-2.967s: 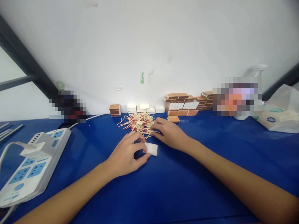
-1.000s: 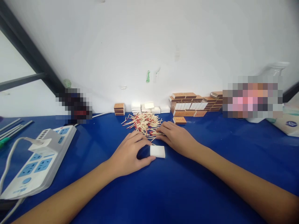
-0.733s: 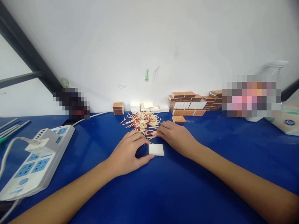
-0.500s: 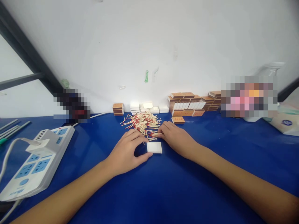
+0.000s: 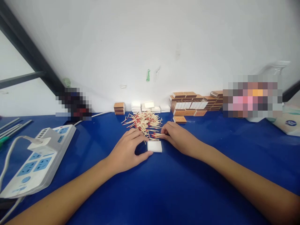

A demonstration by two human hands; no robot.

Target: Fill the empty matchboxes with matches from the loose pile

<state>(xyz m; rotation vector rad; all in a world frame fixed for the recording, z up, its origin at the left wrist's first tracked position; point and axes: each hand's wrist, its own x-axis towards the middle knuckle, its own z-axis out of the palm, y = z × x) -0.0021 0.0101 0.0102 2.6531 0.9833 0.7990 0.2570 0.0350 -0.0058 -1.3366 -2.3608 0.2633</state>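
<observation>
A small white matchbox tray (image 5: 154,146) lies on the blue table (image 5: 178,187). My left hand (image 5: 127,150) grips its left end between thumb and curled fingers. Just behind it spreads a pile of red-tipped matches (image 5: 143,122). My right hand (image 5: 178,137) rests at the pile's near right edge, its fingers curled and pinching a few matches beside the tray.
Stacks of brown matchbox sleeves (image 5: 192,102), white inner trays (image 5: 146,107) and a short brown stack (image 5: 119,108) line the wall. One brown box (image 5: 179,119) lies alone. A white power strip (image 5: 35,159) with a plugged cable sits at the left, a tissue pack (image 5: 287,123) at the right.
The white tray has slid a little away from me, toward the match pile, with my left hand still on it. My right hand stays at the pile's edge, gathering matches.
</observation>
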